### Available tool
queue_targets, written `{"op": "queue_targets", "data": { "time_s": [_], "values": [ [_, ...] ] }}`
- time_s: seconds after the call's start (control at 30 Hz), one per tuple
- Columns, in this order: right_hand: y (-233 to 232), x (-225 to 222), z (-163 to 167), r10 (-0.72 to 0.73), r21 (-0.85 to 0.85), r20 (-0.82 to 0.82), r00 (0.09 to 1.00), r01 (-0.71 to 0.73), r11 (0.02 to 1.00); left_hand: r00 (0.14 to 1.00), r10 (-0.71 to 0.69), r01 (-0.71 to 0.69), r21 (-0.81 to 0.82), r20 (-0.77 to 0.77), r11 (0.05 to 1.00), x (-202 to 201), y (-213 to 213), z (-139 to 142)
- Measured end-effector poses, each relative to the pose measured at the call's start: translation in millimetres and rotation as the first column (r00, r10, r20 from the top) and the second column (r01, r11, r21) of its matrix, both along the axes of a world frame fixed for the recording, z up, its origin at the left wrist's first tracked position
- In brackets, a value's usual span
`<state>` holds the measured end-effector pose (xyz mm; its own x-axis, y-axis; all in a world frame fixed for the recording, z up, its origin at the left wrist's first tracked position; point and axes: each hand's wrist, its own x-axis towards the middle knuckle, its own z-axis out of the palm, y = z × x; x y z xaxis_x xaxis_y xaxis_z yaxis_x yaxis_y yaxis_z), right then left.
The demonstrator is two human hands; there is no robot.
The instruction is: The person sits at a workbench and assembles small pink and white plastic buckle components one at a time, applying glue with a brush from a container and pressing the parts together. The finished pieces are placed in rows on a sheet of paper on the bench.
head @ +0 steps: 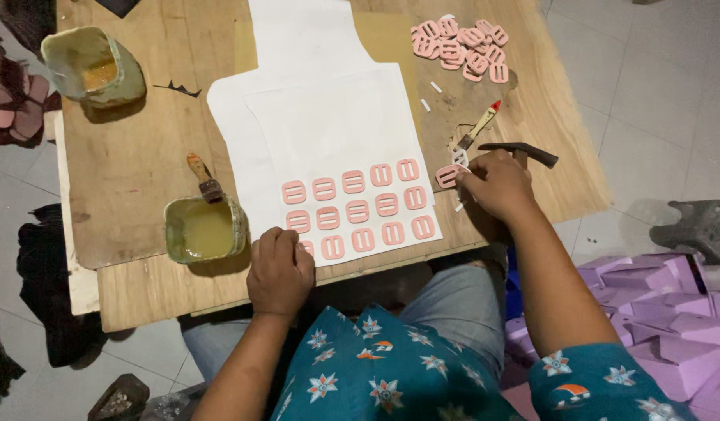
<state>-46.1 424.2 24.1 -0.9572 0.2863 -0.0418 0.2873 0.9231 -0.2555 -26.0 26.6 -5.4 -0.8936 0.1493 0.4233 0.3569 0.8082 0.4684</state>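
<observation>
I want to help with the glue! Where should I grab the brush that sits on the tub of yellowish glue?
Probably by the bare wooden handle, reaching in from the upper left. The brush rests slanted on the rim of the glue tub, bristles toward the glue and handle sticking up and away, so that end looks clean and free, clear of the left hand.

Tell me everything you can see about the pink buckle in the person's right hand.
The pink buckle is a small, flat, rounded rectangle with two slots and a middle bar, plastic by its look. It lies at the right edge of the white sheet on the wooden board, beside the rows of matching buckles. The right hand pinches its right end with the fingertips.
</observation>
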Motion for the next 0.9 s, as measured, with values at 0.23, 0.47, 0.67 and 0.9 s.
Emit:
{"op": "queue_targets", "data": {
  "time_s": [0.23, 0.47, 0.67, 0.9],
  "values": [
    [-5, 20, 10, -0.121, -0.018, -0.054, 0.991, 0.121, 0.993, 1.0, -0.008, 0.008, 0.006, -0.013, 1.0, 3, -1, -1],
    [-19, 45, -7, -0.311, -0.471, -0.294, 0.904, 0.146, 0.87, 1.0, -0.004, 0.002, 0.057, 0.03, 0.998, 5, -1, -2],
    [-47, 64, -34, -0.07, -0.129, -0.439, 0.896, 0.015, 0.992, 0.999, -0.034, 0.032, 0.106, 0.025, 0.994, 6, -5, -11],
    [-67, 70, -36, 0.073, 0.01, -0.419, 0.905, -0.075, 0.997, 0.998, -0.03, 0.025, 0.093, 0.059, 0.995, 4, -4, -13]
  ]
}}
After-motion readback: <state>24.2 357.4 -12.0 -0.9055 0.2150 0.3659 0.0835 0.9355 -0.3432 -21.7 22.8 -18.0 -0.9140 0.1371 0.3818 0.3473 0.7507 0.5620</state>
